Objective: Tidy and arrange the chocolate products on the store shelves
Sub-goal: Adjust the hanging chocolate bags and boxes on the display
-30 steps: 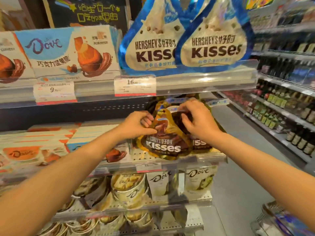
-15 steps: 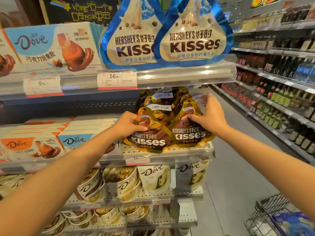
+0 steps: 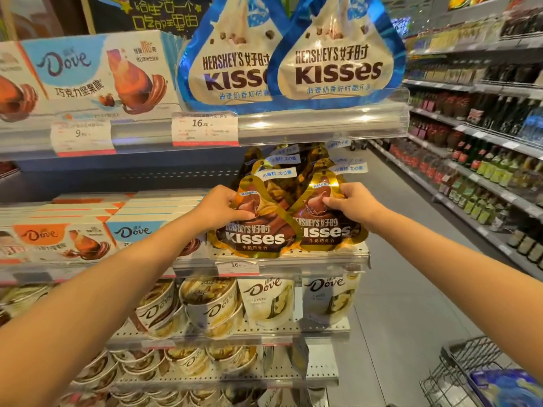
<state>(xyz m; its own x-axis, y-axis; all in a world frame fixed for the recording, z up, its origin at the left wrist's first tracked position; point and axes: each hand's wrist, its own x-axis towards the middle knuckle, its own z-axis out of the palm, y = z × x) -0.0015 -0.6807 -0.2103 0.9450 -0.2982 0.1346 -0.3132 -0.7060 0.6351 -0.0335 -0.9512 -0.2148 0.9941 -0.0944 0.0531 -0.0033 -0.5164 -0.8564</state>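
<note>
Slid apart a touch since half a second back: left hand (image 3: pixel 219 207) thumb-pinching the left Kisses bag (image 3: pixel 254 230), right hand (image 3: pixel 351 204) pinching the right Kisses bag (image 3: pixel 326 227). Both standing on the middle shelf (image 3: pixel 293 255), roughly 12 o'clock. Squaring-up step, probably; next: nudge upright, flush, then let go.

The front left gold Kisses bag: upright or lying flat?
Upright. The front left gold Kisses bag stands on its base at the shelf edge, label facing out.
</note>
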